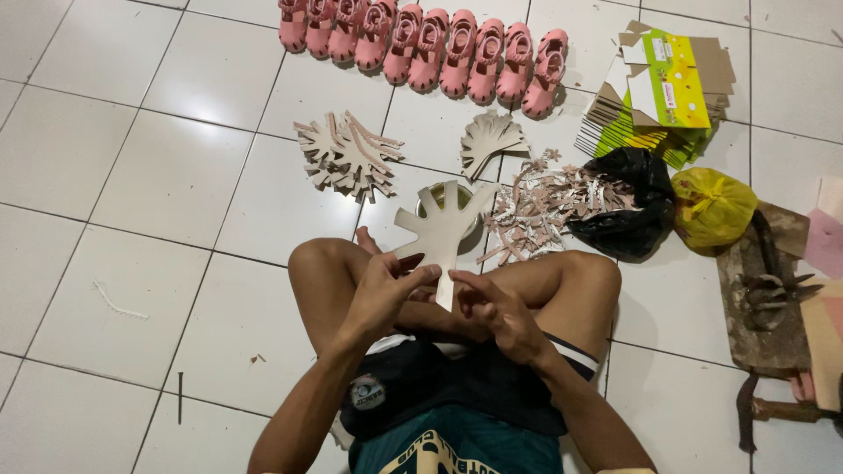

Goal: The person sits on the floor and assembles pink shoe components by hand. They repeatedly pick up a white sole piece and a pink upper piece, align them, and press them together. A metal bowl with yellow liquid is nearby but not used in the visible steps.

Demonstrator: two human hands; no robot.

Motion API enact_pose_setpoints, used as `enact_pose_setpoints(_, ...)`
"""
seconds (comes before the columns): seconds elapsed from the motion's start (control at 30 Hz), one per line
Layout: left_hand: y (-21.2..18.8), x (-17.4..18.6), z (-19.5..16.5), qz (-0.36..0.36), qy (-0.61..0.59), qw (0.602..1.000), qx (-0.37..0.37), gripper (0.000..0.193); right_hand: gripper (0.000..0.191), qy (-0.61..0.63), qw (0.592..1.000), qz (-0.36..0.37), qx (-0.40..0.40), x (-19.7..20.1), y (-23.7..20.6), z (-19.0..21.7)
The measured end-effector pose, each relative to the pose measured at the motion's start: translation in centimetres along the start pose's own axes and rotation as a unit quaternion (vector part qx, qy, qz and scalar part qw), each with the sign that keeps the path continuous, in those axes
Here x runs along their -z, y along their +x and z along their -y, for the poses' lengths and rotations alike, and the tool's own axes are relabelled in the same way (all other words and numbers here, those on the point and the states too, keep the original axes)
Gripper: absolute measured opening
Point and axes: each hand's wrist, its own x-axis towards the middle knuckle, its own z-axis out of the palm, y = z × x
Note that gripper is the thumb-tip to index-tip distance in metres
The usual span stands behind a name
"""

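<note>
both hands, left hand [379, 294] and right hand [500, 316], pinch the pale branching cardboard cutout [443, 230] above the crossed legs, seemingly mid-handling, and a steady grip looks needed next.

Round tin [457, 200] just beyond hands: mostly hidden behind branched beige cutout [443, 230], contents not visible. Cutout's lower stem covered by left hand [384, 291] and right hand [499, 313]; grip there unclear. Row of pink sandals [421, 39] far beyond hands: tops cut by upper edge. Dark tools on board [766, 290] right of right hand: kind too dim to tell. Pink sheets [825, 237] farther right: cut by right edge.
</note>
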Motion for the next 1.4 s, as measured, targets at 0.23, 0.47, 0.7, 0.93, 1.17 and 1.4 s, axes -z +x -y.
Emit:
enact_pose_setpoints(0.23, 0.0, -0.3, -0.2, 0.016, 0.002, 1.000, -0.005, 0.028, 0.071, -0.060, 0.997, -0.019, 0.035, 0.4, 0.3, 0.2)
enact_pose_setpoints(0.47, -0.4, -0.4, -1.7, -0.004, 0.001, 1.000, -0.019, 0.030, 0.067, -0.111, 0.991, -0.007, 0.078, -0.2, 0.1, 0.5)
enact_pose_setpoints(0.7, -0.3, -0.8, -1.5, -0.008, 0.018, 0.999, -0.026, 0.030, 0.064, -0.215, 0.965, -0.042, 0.141, 0.8, 1.3, 1.4)
enact_pose_setpoints(0.93, 0.3, -0.5, -0.9, -0.019, 0.029, 0.998, -0.043, 0.032, 0.056, -0.281, 0.943, -0.048, 0.173, 0.4, 1.4, 2.3)
enact_pose_setpoints(1.17, 0.7, -1.0, -0.8, -0.049, -0.032, 0.997, -0.053, 0.036, 0.054, -0.304, 0.935, -0.062, 0.169, -0.9, -1.1, 0.2)
enact_pose_setpoints(1.4, 1.8, -1.5, 0.1, -0.083, 0.040, 0.993, -0.073, 0.039, 0.038, -0.223, 0.926, -0.266, -0.147, 2.3, -3.8, -8.6)
